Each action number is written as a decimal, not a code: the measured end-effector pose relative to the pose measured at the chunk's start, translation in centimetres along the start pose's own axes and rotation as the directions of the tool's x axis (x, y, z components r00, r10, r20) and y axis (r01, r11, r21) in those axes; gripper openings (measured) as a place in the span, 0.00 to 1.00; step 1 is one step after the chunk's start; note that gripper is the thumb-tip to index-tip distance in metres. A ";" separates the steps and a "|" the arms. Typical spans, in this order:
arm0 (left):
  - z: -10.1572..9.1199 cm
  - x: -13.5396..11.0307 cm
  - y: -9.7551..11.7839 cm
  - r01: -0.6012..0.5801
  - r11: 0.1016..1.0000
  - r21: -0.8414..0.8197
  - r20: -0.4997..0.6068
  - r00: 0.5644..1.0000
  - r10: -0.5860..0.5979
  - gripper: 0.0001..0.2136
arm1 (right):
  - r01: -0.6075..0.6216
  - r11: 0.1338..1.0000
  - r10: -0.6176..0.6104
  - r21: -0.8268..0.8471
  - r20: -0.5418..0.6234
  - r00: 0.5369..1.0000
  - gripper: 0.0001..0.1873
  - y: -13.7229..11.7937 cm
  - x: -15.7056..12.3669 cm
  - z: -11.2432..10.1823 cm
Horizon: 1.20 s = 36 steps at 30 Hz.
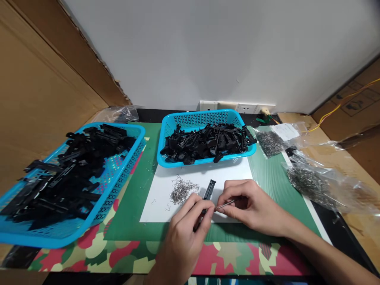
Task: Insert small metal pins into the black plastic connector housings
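Observation:
My left hand is closed around a long black plastic part, whose far end sticks up past the fingers. In my right hand a thin metal rod-like tool is pinched, its tip meeting the left fingertips at the side of the black part. Whether a small pin sits at that tip, I cannot make out. Both hands are over the front of a white paper sheet. Just beyond my left hand lies a loose pile of small bent metal wires.
A blue basket of black parts stands behind the paper, and another blue basket of them at left. On the right lie clear bags of metal pieces. Wall sockets and cardboard walls border the table.

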<state>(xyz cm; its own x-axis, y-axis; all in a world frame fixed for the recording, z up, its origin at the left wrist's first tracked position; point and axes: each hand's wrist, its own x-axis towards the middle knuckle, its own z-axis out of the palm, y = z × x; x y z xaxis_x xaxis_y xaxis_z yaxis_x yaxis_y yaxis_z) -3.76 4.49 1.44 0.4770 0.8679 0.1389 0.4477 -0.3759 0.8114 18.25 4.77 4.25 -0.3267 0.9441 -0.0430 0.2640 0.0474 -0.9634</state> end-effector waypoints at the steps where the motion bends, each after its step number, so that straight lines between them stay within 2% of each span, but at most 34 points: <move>1: 0.0 0.0 0.0 0.007 1.000 -0.003 0.002 1.000 -0.007 0.09 | -0.006 1.000 0.006 0.000 0.004 1.000 0.06 0.0 0.0 0.2; 5: -0.2 -0.2 0.1 0.031 0.999 0.010 0.026 0.999 -0.032 0.10 | -0.012 1.000 0.012 0.009 -0.004 1.000 0.07 0.0 -0.2 0.6; 9: 0.0 -0.4 0.0 0.067 0.995 0.075 -0.003 0.998 -0.067 0.15 | 0.013 1.000 -0.014 -0.028 -0.039 0.999 0.07 -0.4 -0.3 -0.3; 12: 0.4 -0.3 -0.3 0.091 0.988 0.125 -0.007 0.996 -0.091 0.20 | 0.005 0.980 -0.026 -0.201 -0.100 0.995 0.08 -0.4 -0.1 -1.7; 16: 0.8 0.2 -0.5 -0.001 0.985 0.171 0.002 1.000 0.001 0.16 | -0.050 0.920 0.007 -0.388 -0.111 0.994 0.08 0.1 0.1 -2.7; 20: 1.0 0.4 -0.4 -0.048 0.985 0.167 -0.002 0.999 0.049 0.15 | -0.080 0.859 0.044 -0.505 -0.082 0.996 0.08 0.3 0.3 -2.5; 24: 1.0 0.4 -0.2 -0.085 0.983 0.160 0.020 0.996 0.083 0.15 | -0.053 0.773 0.045 -0.632 -0.029 0.999 0.08 0.2 0.6 -2.0; 27: 1.0 0.5 -0.1 -0.090 0.984 0.154 0.045 0.995 0.084 0.15 | -0.054 0.734 0.043 -0.677 -0.033 0.999 0.08 0.1 0.8 -1.9; 32: 1.0 0.5 -0.1 -0.101 0.984 0.149 0.058 0.994 0.093 0.17 | -0.063 0.714 0.040 -0.697 -0.049 0.998 0.08 0.3 1.0 -1.6; 36: 0.8 0.5 0.1 -0.068 0.993 0.092 0.054 0.997 0.063 0.15 | -0.030 0.713 -0.013 -0.700 -0.057 0.998 0.11 0.6 0.8 -1.3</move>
<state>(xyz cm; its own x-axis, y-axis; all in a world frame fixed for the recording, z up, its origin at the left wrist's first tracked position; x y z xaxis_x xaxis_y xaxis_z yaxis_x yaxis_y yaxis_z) -2.85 4.59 1.16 0.5445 0.8235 0.1590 0.4818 -0.4623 0.7444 19.33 5.97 3.95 -0.2784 0.9604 -0.0152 0.8335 0.2337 -0.5008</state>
